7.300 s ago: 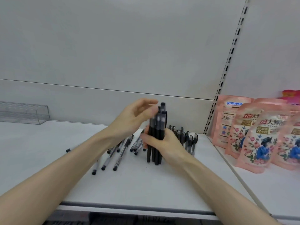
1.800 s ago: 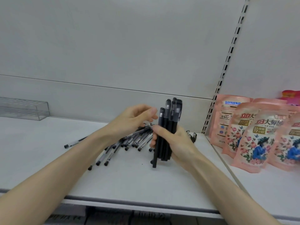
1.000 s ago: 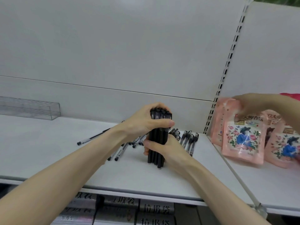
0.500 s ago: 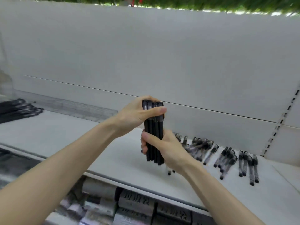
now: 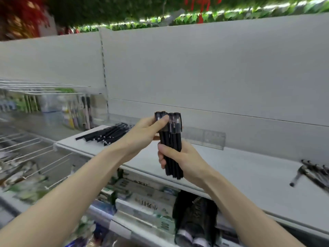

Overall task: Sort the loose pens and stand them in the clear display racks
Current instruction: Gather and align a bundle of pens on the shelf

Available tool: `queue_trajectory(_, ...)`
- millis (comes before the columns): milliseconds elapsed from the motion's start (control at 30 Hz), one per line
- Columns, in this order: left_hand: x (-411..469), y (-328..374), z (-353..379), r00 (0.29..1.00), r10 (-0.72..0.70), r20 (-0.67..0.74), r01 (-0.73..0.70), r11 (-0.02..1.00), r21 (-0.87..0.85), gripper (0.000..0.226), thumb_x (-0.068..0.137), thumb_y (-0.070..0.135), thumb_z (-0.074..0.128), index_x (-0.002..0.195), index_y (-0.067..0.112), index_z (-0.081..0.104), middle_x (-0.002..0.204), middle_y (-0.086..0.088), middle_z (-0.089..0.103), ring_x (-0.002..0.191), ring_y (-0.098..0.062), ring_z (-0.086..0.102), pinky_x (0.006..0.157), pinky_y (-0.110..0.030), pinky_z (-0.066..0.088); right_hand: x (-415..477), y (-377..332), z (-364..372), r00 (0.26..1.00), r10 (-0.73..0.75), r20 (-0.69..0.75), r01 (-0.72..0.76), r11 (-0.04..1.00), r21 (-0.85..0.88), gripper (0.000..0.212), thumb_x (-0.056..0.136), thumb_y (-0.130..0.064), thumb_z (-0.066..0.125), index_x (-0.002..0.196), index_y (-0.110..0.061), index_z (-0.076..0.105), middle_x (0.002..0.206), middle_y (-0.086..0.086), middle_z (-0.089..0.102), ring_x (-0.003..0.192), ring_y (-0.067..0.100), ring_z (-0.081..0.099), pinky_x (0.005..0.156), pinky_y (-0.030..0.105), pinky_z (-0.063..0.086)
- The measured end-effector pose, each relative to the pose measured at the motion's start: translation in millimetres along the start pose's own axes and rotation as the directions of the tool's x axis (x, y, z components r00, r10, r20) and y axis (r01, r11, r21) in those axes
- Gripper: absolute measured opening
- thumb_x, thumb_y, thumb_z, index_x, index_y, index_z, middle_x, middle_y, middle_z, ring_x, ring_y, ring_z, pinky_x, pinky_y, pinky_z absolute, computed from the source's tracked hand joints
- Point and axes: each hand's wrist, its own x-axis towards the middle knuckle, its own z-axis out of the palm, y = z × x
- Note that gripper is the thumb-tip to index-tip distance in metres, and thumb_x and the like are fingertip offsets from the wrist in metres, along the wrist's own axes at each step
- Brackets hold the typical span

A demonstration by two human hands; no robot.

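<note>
An upright bundle of black pens (image 5: 171, 138) is lifted above the white shelf (image 5: 231, 168). My right hand (image 5: 179, 158) is wrapped around the bundle's lower half. My left hand (image 5: 144, 132) pinches the capped tops with thumb and fingers. Behind the bundle a long clear display rack (image 5: 204, 137) runs along the back panel. A row of black pens (image 5: 106, 133) lies flat at the shelf's left end. Several loose pens with clear barrels (image 5: 311, 173) lie at the right edge.
Left of the shelf stand wire racks (image 5: 28, 148) and blurred packaged goods (image 5: 71, 111). Boxed goods (image 5: 147, 198) fill the lower shelf under my arms. Green and red foliage hangs above the back panel.
My view has swung left and up. Both hands carried the pen bundle left, off the shelf surface; the loose pens now lie far right, and the clear rack and the flat row of black pens came into view.
</note>
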Motion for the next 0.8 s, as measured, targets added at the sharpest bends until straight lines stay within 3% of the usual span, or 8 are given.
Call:
queue_trajectory(100,2,-15,-54,0.998,0.004,-0.058,0.003,0.994,0.113,0.033,0.099,0.036,0.042,0.101,0.013,0.066,0.099,-0.004,0.072,0.099,-0.021,0.065,0.094,-0.043,0.045,40,10,30,1.000,0.022,-0.004,-0.022,0.999,-0.040,0.008,0.095,-0.012,0.055,0.092,-0.005,0.054,0.072,0.006,0.056,0.059,0.013,0.052,0.058,0.023,0.048)
queue_trajectory(200,11,-32,-99,0.998,0.038,-0.051,-0.026,0.976,0.214,0.031,0.099,0.032,0.042,0.098,0.012,0.066,0.092,0.000,0.072,0.085,-0.007,0.064,0.080,-0.030,0.049,81,24,54,0.999,0.050,-0.019,-0.051,0.997,-0.059,0.006,0.094,-0.013,0.056,0.099,-0.008,0.054,0.077,0.003,0.056,0.060,0.012,0.056,0.059,0.023,0.049)
queue_trajectory(267,26,-45,-129,0.998,0.042,-0.050,-0.023,0.947,0.320,0.035,0.100,0.032,0.042,0.099,0.006,0.065,0.090,-0.010,0.069,0.077,-0.008,0.059,0.075,-0.028,0.048,111,34,67,0.997,0.079,-0.023,-0.081,0.994,-0.073,0.012,0.094,-0.014,0.057,0.104,-0.009,0.055,0.079,0.002,0.056,0.065,0.012,0.057,0.063,0.025,0.052)
queue_trajectory(333,45,-56,-159,0.999,0.032,-0.033,-0.016,0.913,0.408,0.039,0.099,0.034,0.042,0.092,0.002,0.062,0.072,-0.011,0.059,0.062,-0.008,0.050,0.061,-0.023,0.043,142,45,78,0.993,0.113,-0.033,-0.116,0.990,-0.082,0.016,0.094,-0.016,0.057,0.107,-0.007,0.056,0.082,0.005,0.055,0.072,0.015,0.058,0.067,0.028,0.055)
queue_trajectory(467,84,-81,-203,1.000,-0.015,-0.005,0.016,0.919,0.393,0.034,0.099,0.030,0.045,0.082,0.005,0.059,0.054,0.002,0.052,0.042,-0.003,0.047,0.049,-0.016,0.039,197,63,90,0.985,0.162,-0.053,-0.168,0.975,-0.144,0.020,0.094,-0.023,0.058,0.109,-0.012,0.062,0.097,0.011,0.063,0.088,0.022,0.062,0.083,0.041,0.056)
queue_trajectory(633,125,-111,-241,0.995,-0.057,0.077,0.028,0.942,0.333,0.041,0.097,0.033,0.048,0.089,-0.005,0.062,0.053,-0.003,0.056,0.050,-0.020,0.053,0.055,-0.029,0.043,241,77,98,0.975,0.179,-0.128,-0.211,0.923,-0.321,0.025,0.091,-0.040,0.060,0.101,-0.019,0.069,0.103,0.006,0.071,0.095,0.018,0.068,0.091,0.036,0.053)
queue_trajectory(700,136,-121,-248,0.992,-0.063,0.108,0.023,0.942,0.334,0.045,0.097,0.035,0.048,0.093,-0.006,0.063,0.054,-0.004,0.056,0.054,-0.024,0.053,0.057,-0.030,0.042,256,89,99,0.957,0.164,-0.238,-0.254,0.869,-0.424,0.041,0.079,-0.062,0.062,0.101,-0.029,0.070,0.120,0.006,0.062,0.114,0.021,0.059,0.100,0.044,0.047)
queue_trajectory(800,149,-135,-255,0.989,-0.017,0.147,-0.032,0.944,0.329,0.041,0.097,0.033,0.048,0.092,-0.004,0.066,0.051,-0.001,0.053,0.042,-0.008,0.050,0.047,-0.018,0.039,273,103,101,0.902,0.131,-0.411,-0.377,0.702,-0.604,0.060,0.069,-0.080,0.050,0.118,-0.047,0.057,0.143,-0.004,0.031,0.139,0.019,0.023,0.114,0.049,0.022)
